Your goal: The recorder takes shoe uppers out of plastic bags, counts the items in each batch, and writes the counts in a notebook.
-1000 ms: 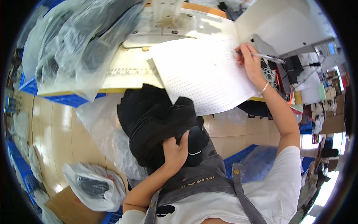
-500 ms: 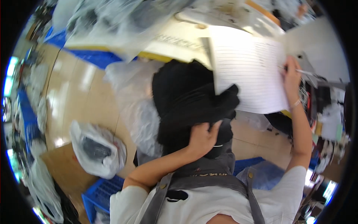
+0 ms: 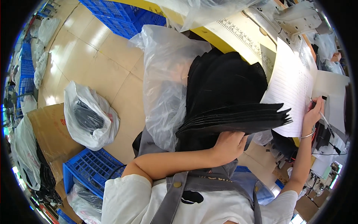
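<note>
Since half a second ago the view has swung further left, so more floor shows, and the stack of black fabric pieces (image 3: 227,100) now fans out at its right edge over the lined paper sheet (image 3: 292,89). From where I stand, the left hand (image 3: 228,145) is cupped under the near edge of that stack, fingers curled up into it and holding it on the person's lap. The right hand (image 3: 312,112) rests on the sheet at the desk (image 3: 238,31), closed narrowly around a pen (image 3: 323,118).

Just left of the stack, touching it, a large clear plastic bag (image 3: 164,86) stands open and crumpled; I cannot tell what is inside it. On the floor, well apart, a white plastic bag (image 3: 89,115) holds dark fabric. Near it lies a blue crate (image 3: 87,173) with more bagged material at its lower end, beside a cardboard box (image 3: 46,134). Another clear bag with black cloth (image 3: 31,160) leans at the far left. Blue crates (image 3: 119,15) sit under the desk's yellow edge.
</note>
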`<action>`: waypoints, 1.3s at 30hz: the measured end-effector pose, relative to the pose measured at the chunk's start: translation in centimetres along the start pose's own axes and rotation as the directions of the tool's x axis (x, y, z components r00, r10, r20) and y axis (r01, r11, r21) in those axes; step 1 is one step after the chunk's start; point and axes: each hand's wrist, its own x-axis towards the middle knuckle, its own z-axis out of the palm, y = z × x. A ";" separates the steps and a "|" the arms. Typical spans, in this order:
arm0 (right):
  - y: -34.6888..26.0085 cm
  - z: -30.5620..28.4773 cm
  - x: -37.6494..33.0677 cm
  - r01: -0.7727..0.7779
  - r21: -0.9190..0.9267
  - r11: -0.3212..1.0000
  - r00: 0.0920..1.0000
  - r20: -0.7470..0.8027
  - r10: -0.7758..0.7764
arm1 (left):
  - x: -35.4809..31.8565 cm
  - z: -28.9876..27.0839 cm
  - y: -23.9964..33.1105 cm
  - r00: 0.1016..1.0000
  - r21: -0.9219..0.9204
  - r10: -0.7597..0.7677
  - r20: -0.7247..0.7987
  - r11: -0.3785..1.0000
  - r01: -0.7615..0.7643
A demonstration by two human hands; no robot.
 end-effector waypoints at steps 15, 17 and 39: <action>-0.1 -0.8 0.1 0.053 -0.145 0.988 0.998 -0.037 -0.059 | 0.5 -0.2 0.3 0.997 0.006 0.077 -0.018 0.997 -0.077; -0.4 -0.9 0.0 0.141 -0.319 0.937 0.989 -0.005 -0.150 | 0.8 0.0 0.5 0.995 0.014 0.104 -0.002 0.994 -0.104; -0.9 -0.4 0.2 0.070 -0.009 0.998 0.980 0.186 -0.067 | 1.1 -1.6 2.6 0.989 0.190 -0.148 -0.021 0.970 0.150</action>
